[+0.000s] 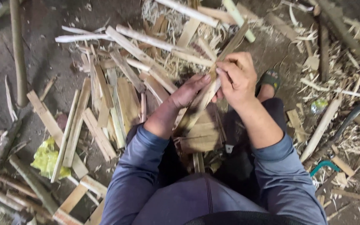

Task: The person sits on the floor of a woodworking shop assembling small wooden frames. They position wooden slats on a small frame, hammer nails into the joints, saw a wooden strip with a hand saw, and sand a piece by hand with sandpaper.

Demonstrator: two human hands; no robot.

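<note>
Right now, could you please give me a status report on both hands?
Left hand and right hand shut on bamboo strip. Split bamboo slats piled alongside, nothing blocking.

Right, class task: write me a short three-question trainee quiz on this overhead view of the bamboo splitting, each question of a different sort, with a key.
1. True or false: both the left hand and the right hand are on the same bamboo strip.
2. What lies on the ground at the person's left, beside the loose slats?
A. a yellow-green plastic bag
B. a red bucket
C. a coil of rope
3. Fill in: the person's sleeves are ____ in colour.

Key: 1 true; 2 A; 3 blue.
</note>
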